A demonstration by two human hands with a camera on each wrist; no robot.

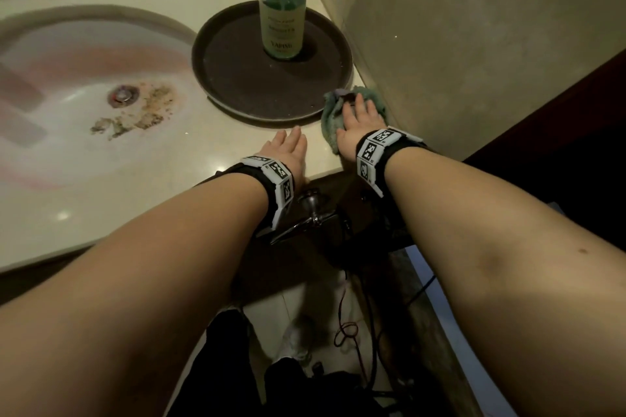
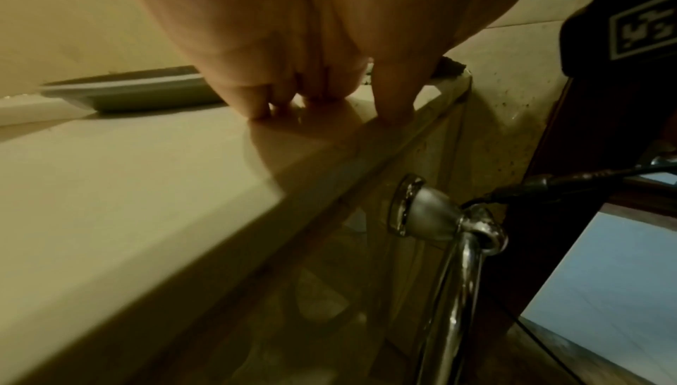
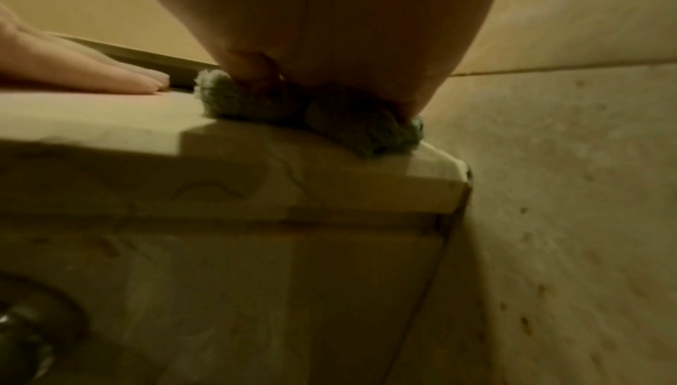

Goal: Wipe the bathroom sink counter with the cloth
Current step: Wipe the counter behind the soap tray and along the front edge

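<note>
The pale glossy stone desk [image 1: 176, 159] carried a round dark brown tray [image 1: 237, 78] near the wall, a crumpled green terry cloth [image 1: 330, 118] just beside the tray, and a sunken white basin [image 1: 67, 78].

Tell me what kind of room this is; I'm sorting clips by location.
Most likely a bathroom: a stained sink basin with a drain is set into a pale counter, and a pump bottle stands on a round tray. The right hand presses a cloth by the wall.
</note>
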